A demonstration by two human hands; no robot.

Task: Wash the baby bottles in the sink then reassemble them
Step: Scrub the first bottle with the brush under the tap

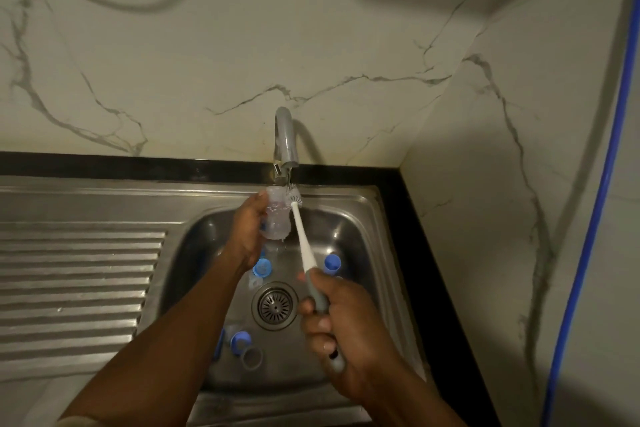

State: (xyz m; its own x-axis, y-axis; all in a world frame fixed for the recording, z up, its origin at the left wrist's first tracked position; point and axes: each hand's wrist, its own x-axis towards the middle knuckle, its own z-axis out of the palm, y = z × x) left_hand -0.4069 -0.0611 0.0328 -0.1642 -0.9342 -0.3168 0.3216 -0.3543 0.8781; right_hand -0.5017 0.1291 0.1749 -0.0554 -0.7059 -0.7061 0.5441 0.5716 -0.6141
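My left hand (pixel 246 229) grips a clear baby bottle (pixel 277 218) upright under the grey tap (pixel 286 146), its mouth just below the spout. My right hand (pixel 341 329) holds the grey handle of a white bottle brush (pixel 302 236); its bristle head (pixel 293 198) sits at the bottle's mouth under the spout. Water drips from the bottle's base. Blue bottle parts lie in the steel sink (pixel 363 236): a cap (pixel 261 267) near my left wrist, another (pixel 332 263) at the right, and a blue ring (pixel 240 340) with a grey ring (pixel 251 358) at the front.
A round drain strainer (pixel 275 304) sits in the middle of the basin. A ribbed steel draining board (pixel 76 274) stretches to the left. Marble wall rises behind and to the right, with a black counter edge (pixel 426 253) and a blue pipe (pixel 602 163) at far right.
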